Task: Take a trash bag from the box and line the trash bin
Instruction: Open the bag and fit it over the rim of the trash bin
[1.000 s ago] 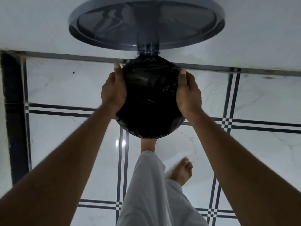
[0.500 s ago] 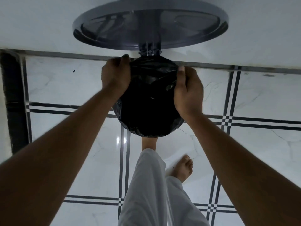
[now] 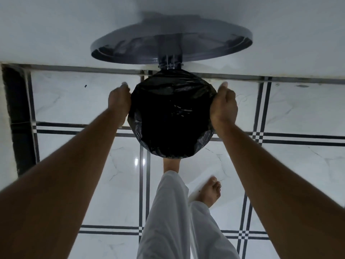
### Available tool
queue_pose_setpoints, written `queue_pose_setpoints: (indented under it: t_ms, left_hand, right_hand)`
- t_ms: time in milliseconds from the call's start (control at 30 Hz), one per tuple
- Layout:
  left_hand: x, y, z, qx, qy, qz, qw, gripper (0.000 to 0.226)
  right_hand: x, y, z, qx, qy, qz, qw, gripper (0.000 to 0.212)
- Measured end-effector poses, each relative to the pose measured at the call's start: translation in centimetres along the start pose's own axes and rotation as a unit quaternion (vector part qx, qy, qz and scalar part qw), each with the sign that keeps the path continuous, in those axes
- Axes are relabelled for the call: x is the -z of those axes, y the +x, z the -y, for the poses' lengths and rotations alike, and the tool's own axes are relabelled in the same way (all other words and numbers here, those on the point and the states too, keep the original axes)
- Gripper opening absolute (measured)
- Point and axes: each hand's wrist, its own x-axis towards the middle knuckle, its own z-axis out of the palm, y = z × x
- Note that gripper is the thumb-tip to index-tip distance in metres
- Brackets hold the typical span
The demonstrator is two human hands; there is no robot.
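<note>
A round trash bin stands on the floor below me, its mouth covered by a black trash bag [image 3: 171, 116] stretched over the rim. The grey lid [image 3: 171, 45] is swung up and leans against the white wall. My left hand [image 3: 119, 101] presses the bag's edge on the bin's left side, fingers curled. On the right side, my right hand [image 3: 224, 105] grips the bag's edge the same way. The bin's body is hidden under the bag. No box is in view.
White marble floor tiles with dark stripe borders [image 3: 141, 184] lie all around. A white wall [image 3: 56, 34] rises behind the bin. A dark gap [image 3: 16, 118] runs along the left. My bare feet [image 3: 210, 191] and white trousers [image 3: 168, 221] are just in front of the bin.
Both hands slid from the far upper rim down and outward to the bin's left and right sides, pulling the bag flatter over the rim. The view tilted slightly.
</note>
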Motion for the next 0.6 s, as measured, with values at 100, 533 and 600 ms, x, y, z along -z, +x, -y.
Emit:
queue_pose_setpoints:
  t_ms: [100, 533, 600]
  left_hand:
    - [1.1, -3.2, 4.0, 0.095, -0.091, 0.010, 0.991, 0.022]
    - [1.1, -4.0, 8.5, 0.160, -0.097, 0.077, 0.979, 0.021]
    - [1.2, -3.5, 8.0, 0.142, -0.047, 0.064, 0.987, 0.017]
  right_hand:
    - [1.0, -1.9, -2.6, -0.108, 0.050, -0.030, 0.992, 0.066]
    - [2.6, -3.1, -6.6, -0.349, 0.301, 0.102, 0.882, 0.021]
    - [2.7, -2.4, -6.5, -0.351, 0.278, 0.106, 0.888, 0.011]
